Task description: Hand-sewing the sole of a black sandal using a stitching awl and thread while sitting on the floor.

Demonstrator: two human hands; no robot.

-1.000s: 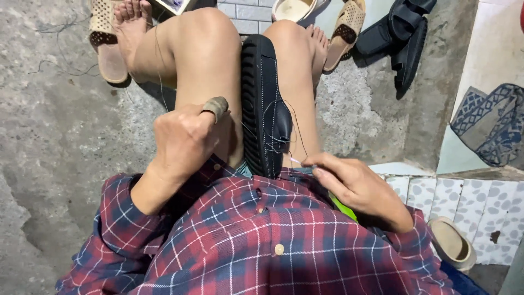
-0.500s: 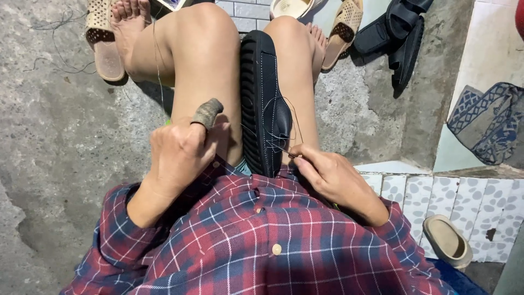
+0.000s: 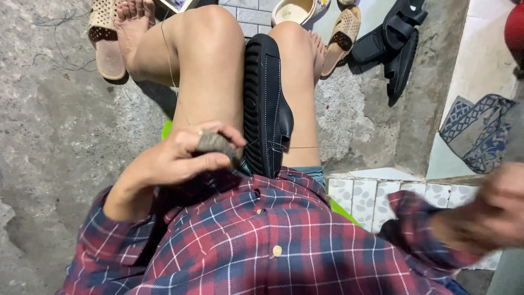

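Concrete floor (image 3: 60, 164): one black shoe (image 3: 267, 109) between knees, left hand (image 3: 180, 158) gripping awl handle (image 3: 215, 143), right hand (image 3: 491, 216) blurred, grip unclear

Rough grey concrete floor (image 3: 60, 164) filled the left half of the frame and ran up the middle right. Tan perforated sandal (image 3: 106, 41) lay at upper left, a bare foot (image 3: 134, 24) just beside it, loose thread strands on the concrete nearby. Second tan sandal (image 3: 341, 38) lay at top centre-right, a cream slipper (image 3: 295, 10) next to it at the top edge. Pair of black strap sandals (image 3: 396, 43) lay at upper right. Pale tiled strip (image 3: 480, 60) ran down the right edge, a blue patterned cloth (image 3: 477, 134) on it. Pebble-patterned tiles (image 3: 376, 191) sat at lower right.
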